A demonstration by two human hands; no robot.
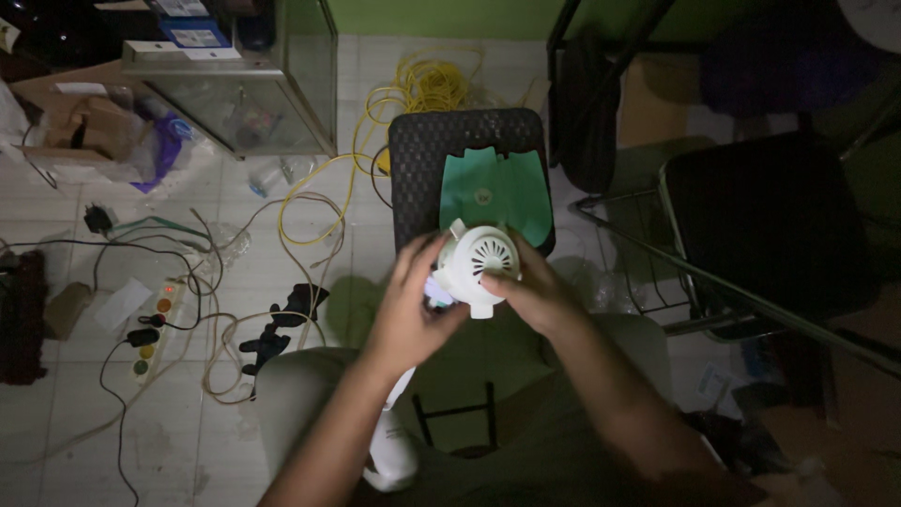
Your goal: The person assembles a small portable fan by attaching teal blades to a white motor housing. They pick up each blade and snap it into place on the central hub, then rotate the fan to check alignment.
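Observation:
A round white plastic fan motor housing (477, 261) with slotted vents is held between both hands over my lap. My left hand (410, 305) grips its left side and underside, fingers curled around it. My right hand (533, 286) holds its right side, thumb on the vented face. Just beyond it, a green fan blade piece (496, 192) lies on a black woven stool (418, 169). A white part (392, 451) rests against my knee below my left forearm.
Yellow cable (413, 94) coils on the tiled floor behind the stool. A power strip (155, 329) with plugs and tangled cords lies left. A glass tank (253, 84) and cardboard boxes (84, 122) stand at top left. Black chairs (770, 225) stand right.

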